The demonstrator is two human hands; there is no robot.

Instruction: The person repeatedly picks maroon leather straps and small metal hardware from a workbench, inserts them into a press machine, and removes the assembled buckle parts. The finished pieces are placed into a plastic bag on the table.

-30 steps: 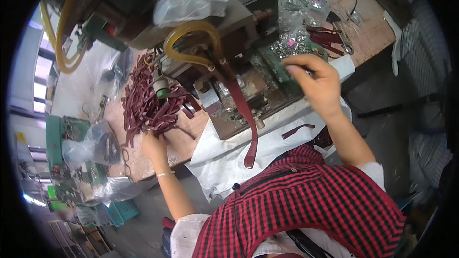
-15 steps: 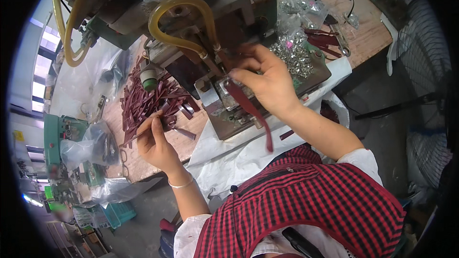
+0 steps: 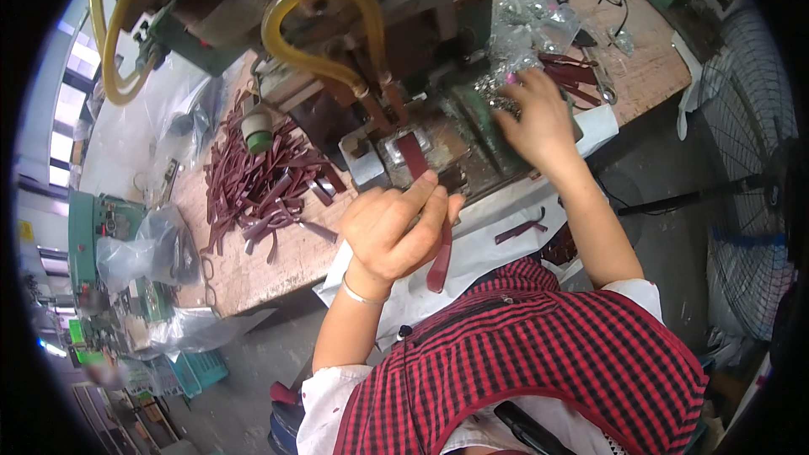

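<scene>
Maroon leather strap (image 3: 428, 202) lies across the metal plate of the press machine (image 3: 396, 152), and the left hand (image 3: 396, 227) is pinching it, fingers closed around the strip with its lower end hanging over the bench (image 3: 253, 261) edge. Over to the right hand (image 3: 539, 122): it's spread open, fingertips down in the pile of small shiny metal fittings (image 3: 497, 88) just beside the machine. Loose maroon straps (image 3: 261, 190) sit heaped on the bench, well left.
</scene>
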